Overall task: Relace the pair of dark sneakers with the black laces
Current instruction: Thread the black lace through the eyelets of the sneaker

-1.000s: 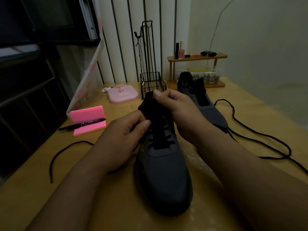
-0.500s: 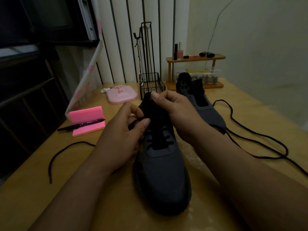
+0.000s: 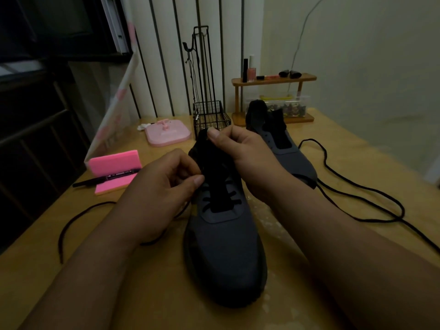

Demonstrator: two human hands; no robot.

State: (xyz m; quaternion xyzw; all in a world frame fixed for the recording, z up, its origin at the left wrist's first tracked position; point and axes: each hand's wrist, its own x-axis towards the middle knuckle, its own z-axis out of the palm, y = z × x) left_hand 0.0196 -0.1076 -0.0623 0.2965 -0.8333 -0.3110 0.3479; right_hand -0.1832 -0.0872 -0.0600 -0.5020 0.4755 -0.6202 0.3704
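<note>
The tongue of the near sneaker [image 3: 223, 246] is gripped by the right hand [image 3: 247, 156], with the thumb laid on top. The left hand [image 3: 162, 196] is curled, its thumb pressed to the forefinger at the left eyelet row; what is pinched cannot be told in the dim light. A black lace [image 3: 78, 217] is trailed from under the left hand out to its left. Just beyond the right hand the second sneaker [image 3: 283, 151] is stood, and a second lace [image 3: 357, 189] is looped to that hand's right, all on the wooden table [image 3: 142, 294].
</note>
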